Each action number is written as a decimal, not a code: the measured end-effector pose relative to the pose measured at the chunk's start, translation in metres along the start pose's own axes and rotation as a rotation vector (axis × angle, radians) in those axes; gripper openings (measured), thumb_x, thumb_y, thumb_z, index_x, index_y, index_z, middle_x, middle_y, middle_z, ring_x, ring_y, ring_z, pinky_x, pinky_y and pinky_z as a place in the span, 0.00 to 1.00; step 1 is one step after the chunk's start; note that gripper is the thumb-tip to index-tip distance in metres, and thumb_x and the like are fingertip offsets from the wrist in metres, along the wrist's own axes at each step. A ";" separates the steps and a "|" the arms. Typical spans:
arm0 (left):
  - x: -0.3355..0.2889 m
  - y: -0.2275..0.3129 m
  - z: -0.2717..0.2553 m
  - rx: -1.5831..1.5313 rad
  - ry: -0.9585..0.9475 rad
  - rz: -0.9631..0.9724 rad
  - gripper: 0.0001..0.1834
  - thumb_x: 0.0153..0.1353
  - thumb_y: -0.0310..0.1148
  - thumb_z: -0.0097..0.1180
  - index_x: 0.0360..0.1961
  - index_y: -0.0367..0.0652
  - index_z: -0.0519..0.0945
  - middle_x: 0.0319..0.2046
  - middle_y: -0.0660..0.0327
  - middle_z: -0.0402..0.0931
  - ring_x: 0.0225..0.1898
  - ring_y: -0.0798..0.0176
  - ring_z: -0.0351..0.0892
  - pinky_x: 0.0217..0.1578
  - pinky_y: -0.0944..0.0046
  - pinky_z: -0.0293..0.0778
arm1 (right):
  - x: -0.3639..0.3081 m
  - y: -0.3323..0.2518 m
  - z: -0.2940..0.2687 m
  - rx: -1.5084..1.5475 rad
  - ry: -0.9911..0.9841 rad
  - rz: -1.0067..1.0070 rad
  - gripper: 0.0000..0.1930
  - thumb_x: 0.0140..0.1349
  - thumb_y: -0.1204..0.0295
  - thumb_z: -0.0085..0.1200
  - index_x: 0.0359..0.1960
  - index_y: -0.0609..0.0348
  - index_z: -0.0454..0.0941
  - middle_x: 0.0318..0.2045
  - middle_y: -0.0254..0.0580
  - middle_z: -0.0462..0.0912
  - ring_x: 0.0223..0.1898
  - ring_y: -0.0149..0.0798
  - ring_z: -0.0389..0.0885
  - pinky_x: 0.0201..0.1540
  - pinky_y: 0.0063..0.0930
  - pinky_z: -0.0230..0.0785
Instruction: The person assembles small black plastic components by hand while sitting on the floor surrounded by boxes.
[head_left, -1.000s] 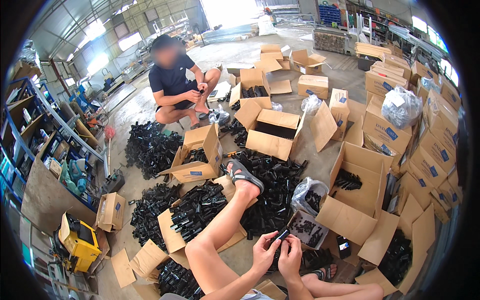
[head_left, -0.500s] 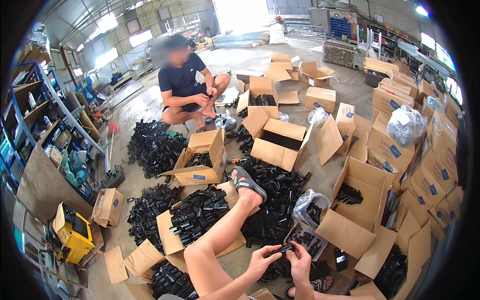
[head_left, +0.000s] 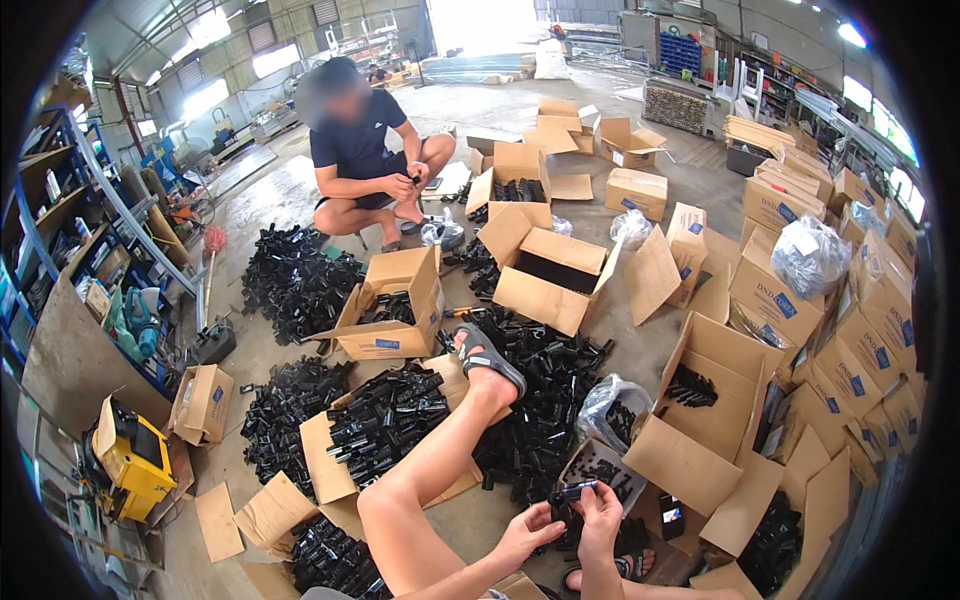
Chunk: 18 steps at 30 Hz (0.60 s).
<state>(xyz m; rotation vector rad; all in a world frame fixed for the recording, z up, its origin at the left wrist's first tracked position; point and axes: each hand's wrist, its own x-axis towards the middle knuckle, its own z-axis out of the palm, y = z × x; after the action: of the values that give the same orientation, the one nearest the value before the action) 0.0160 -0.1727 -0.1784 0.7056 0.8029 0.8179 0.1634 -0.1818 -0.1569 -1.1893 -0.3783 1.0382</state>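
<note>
A short black tubular part (head_left: 574, 491) is pinched in the fingers of my right hand (head_left: 601, 518), which is closed on it. Close by on its left, my left hand (head_left: 527, 534) has curved fingers, with thumb and fingertips apart and nothing plainly between them. Under both hands lie more black parts, and a small open box (head_left: 630, 482) of little black pieces stands just beyond. A clear plastic bag (head_left: 603, 408) with black pieces leans behind that box. My outstretched leg rests its sandalled foot (head_left: 490, 365) by a heap of black parts (head_left: 540, 420).
Across from me another person (head_left: 360, 145) squats, handling a small black part. Open cartons (head_left: 392, 345) and heaps of black parts (head_left: 290, 285) cover the floor between us. Stacked cartons (head_left: 860, 340) line the right; a yellow machine (head_left: 135, 470) and shelving (head_left: 60, 220) stand left.
My left hand has drawn back from the black part, down and left; my right hand keeps it, now tilted up. The view has shifted slightly. The other person leans further forward.
</note>
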 end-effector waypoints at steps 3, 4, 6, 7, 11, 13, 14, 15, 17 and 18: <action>0.005 -0.005 0.003 0.217 -0.080 -0.010 0.16 0.66 0.30 0.67 0.53 0.42 0.81 0.41 0.69 0.82 0.42 0.75 0.78 0.43 0.70 0.75 | -0.001 -0.014 0.005 0.021 0.054 -0.070 0.19 0.69 0.70 0.62 0.58 0.67 0.76 0.43 0.35 0.83 0.41 0.27 0.80 0.44 0.23 0.74; 0.006 0.020 0.025 0.133 -0.016 -0.016 0.11 0.66 0.29 0.66 0.48 0.43 0.82 0.37 0.71 0.81 0.37 0.76 0.76 0.40 0.70 0.74 | 0.003 -0.003 -0.001 -0.011 0.060 -0.071 0.19 0.69 0.71 0.61 0.59 0.66 0.75 0.44 0.34 0.83 0.41 0.27 0.80 0.45 0.23 0.74; 0.020 0.019 0.018 0.099 0.024 0.024 0.16 0.65 0.25 0.64 0.54 0.37 0.81 0.43 0.66 0.84 0.43 0.74 0.79 0.46 0.68 0.77 | 0.005 0.002 0.008 0.095 0.076 0.010 0.17 0.71 0.70 0.61 0.57 0.65 0.76 0.44 0.35 0.83 0.41 0.28 0.81 0.45 0.26 0.77; 0.023 0.018 0.009 0.093 0.012 0.041 0.19 0.65 0.23 0.64 0.57 0.34 0.80 0.47 0.63 0.84 0.47 0.72 0.81 0.50 0.67 0.77 | 0.006 0.005 0.011 0.126 0.090 0.040 0.17 0.71 0.69 0.61 0.55 0.65 0.75 0.44 0.37 0.83 0.41 0.30 0.82 0.46 0.28 0.79; 0.029 0.025 0.007 0.211 0.003 0.021 0.21 0.64 0.23 0.67 0.57 0.31 0.79 0.48 0.63 0.84 0.47 0.73 0.81 0.51 0.69 0.77 | 0.006 0.001 -0.006 0.216 0.034 0.082 0.17 0.69 0.69 0.64 0.54 0.63 0.74 0.46 0.41 0.84 0.43 0.31 0.83 0.49 0.29 0.79; 0.030 0.034 0.002 0.242 -0.025 0.018 0.22 0.64 0.23 0.66 0.59 0.30 0.79 0.47 0.63 0.84 0.47 0.74 0.80 0.50 0.71 0.77 | 0.003 -0.006 -0.012 0.159 0.006 0.081 0.20 0.68 0.69 0.65 0.57 0.63 0.74 0.47 0.41 0.84 0.43 0.32 0.83 0.50 0.29 0.78; 0.031 0.042 -0.002 0.283 -0.082 -0.008 0.23 0.65 0.23 0.66 0.60 0.29 0.78 0.47 0.63 0.84 0.46 0.75 0.80 0.49 0.71 0.77 | 0.003 -0.010 -0.013 0.095 -0.035 0.073 0.23 0.66 0.69 0.66 0.59 0.62 0.73 0.48 0.41 0.84 0.44 0.32 0.83 0.51 0.29 0.78; 0.032 0.048 -0.007 0.323 -0.137 -0.034 0.23 0.65 0.23 0.66 0.61 0.29 0.78 0.46 0.63 0.85 0.46 0.76 0.79 0.48 0.72 0.77 | 0.005 -0.014 -0.013 0.103 -0.023 0.070 0.23 0.66 0.69 0.66 0.59 0.62 0.73 0.48 0.41 0.84 0.44 0.32 0.83 0.51 0.29 0.78; 0.034 0.058 -0.019 0.418 -0.153 -0.069 0.25 0.65 0.24 0.66 0.63 0.28 0.77 0.46 0.62 0.85 0.44 0.76 0.79 0.47 0.72 0.77 | 0.011 -0.021 -0.016 -0.167 -0.252 -0.132 0.28 0.64 0.69 0.68 0.65 0.60 0.72 0.48 0.42 0.84 0.47 0.32 0.82 0.53 0.29 0.75; 0.036 0.064 -0.022 0.515 -0.195 -0.103 0.26 0.64 0.24 0.67 0.63 0.28 0.77 0.48 0.62 0.84 0.46 0.75 0.80 0.49 0.72 0.77 | 0.016 -0.019 -0.024 -0.328 -0.368 -0.093 0.29 0.64 0.69 0.67 0.66 0.59 0.73 0.49 0.41 0.84 0.49 0.31 0.81 0.55 0.28 0.73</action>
<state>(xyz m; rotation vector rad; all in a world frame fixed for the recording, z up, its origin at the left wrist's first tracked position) -0.0089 -0.1057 -0.1504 1.1710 0.8716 0.4379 0.1980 -0.1828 -0.1534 -1.2542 -0.9120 1.1429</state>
